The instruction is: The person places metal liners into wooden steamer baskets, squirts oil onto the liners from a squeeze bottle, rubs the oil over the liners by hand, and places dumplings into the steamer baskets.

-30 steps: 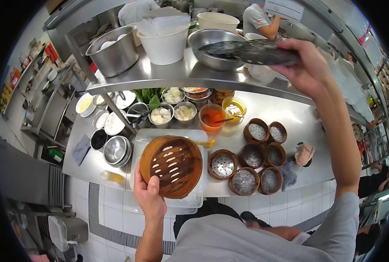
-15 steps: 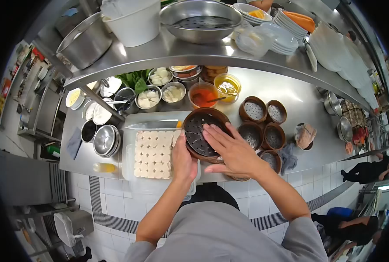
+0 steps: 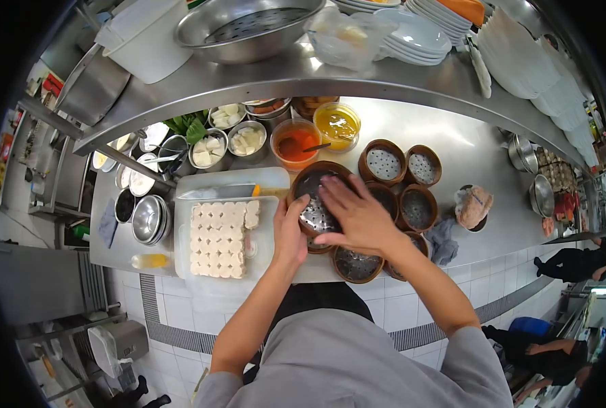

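My left hand [image 3: 290,230] grips the left side of a round steamer basket [image 3: 324,166], thumb over its rim. The basket is tilted toward me above the counter and holds a dark perforated liner [image 3: 314,215]. My right hand [image 3: 363,216] lies over the liner with fingers stretched out, slightly blurred. Below and to the right are several more steamer baskets with perforated liners, among them a near one [image 3: 357,265] and a far one [image 3: 383,163]. Left of my left hand, rows of pale, tofu-like pieces [image 3: 218,238] sit in a clear tray [image 3: 267,221].
A knife with an orange handle [image 3: 255,190] lies behind the pale pieces. Tubs of red sauce [image 3: 290,144] and yellow liquid [image 3: 337,126] stand at the back. Steel bowls [image 3: 150,219] are at left; a grey cloth [image 3: 443,242] lies right. A steel shelf [image 3: 248,88] overhangs the counter.
The basket in my left hand has shifted slightly right and tilted, with more glare on its liner. My right hand has moved over the liner. The view has shifted right, revealing a near basket.
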